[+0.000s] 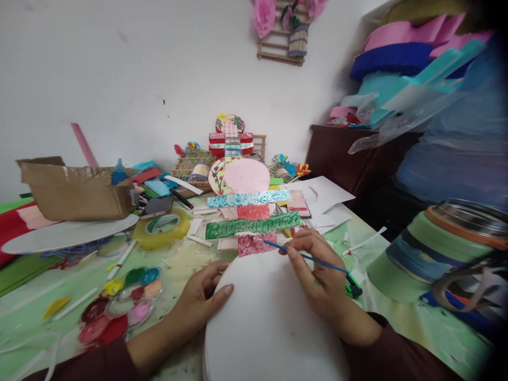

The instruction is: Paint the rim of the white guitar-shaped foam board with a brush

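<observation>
A thin blue paintbrush (313, 259) is pinched in my right hand (320, 278), its tip at the dark pink painted section (254, 244) of a craft piece. My left hand (202, 293) grips the left edge of the piece's large white rounded board (273, 317), thumb on top. Beyond the dark pink part lie a green painted strip (254, 226), a red section (253, 212), a blue-and-white strip (248, 198) and a pale pink oval (246, 175). Left of my left hand sits a round paint palette (130, 301) with several colours in its wells.
At left are a cardboard box (79, 190), a white disc (67, 235) and a yellow tape roll (162, 228). A green flask (420, 254) stands at right; a box cutter (352, 286) lies beside my right hand. Another person in blue (456, 137) is at the right, near stacked foam shapes (397, 61).
</observation>
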{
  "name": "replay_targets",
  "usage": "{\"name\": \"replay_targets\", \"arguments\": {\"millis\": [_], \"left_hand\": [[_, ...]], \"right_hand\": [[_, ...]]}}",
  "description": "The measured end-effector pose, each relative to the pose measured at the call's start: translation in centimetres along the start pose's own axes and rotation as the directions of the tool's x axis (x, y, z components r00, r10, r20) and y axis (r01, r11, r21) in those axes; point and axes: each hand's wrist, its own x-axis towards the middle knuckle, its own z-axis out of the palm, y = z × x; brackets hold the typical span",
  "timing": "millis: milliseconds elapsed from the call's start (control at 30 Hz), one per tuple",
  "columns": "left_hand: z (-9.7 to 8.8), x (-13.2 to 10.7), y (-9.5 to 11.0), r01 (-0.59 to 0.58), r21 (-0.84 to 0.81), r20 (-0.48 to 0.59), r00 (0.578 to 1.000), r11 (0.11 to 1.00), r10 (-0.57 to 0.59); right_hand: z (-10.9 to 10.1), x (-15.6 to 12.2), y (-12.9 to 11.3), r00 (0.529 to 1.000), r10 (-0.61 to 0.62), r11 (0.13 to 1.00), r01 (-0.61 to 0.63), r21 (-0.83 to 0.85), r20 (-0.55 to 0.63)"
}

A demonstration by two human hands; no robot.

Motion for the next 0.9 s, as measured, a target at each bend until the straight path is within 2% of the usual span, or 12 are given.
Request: {"name": "replay_targets", "arguments": {"millis": [133,267,400,533,900], "left_hand": [[0.06,-0.04,0.05,0.014,0.005,-0.002,1.0,1.0,-0.014],[0.14,-0.1,0.0,0.031,-0.015,-0.001,1.0,0.999,-0.031],[0.09,-0.12,0.02,0.032,-0.017,0.007,0.999,0.999,-0.032],[0.05,-0.04,0.16,0.01,0.001,0.016,1.0,1.0,-0.01],[0.27,-0.21,0.61,0.037,0.031,-0.027,0.999,0.999,-0.036]], "right_hand": [[0.05,0.16,0.1,0.999,0.022,1.0,-0.022,0.022,0.043],[0.05,0.21,0.15,0.999,0.035,0.999,-0.035,0.018,-0.011],[0.0,0.12,0.12,0.999,0.038,0.999,-0.039,0.024,0.03],[-0.15,0.18,0.1,0.999,0.036,0.999,-0.036,0.003,-0.025],[-0.52,0.37,0.17,0.997,0.083,0.996,-0.083,0.015,-0.002]]}}
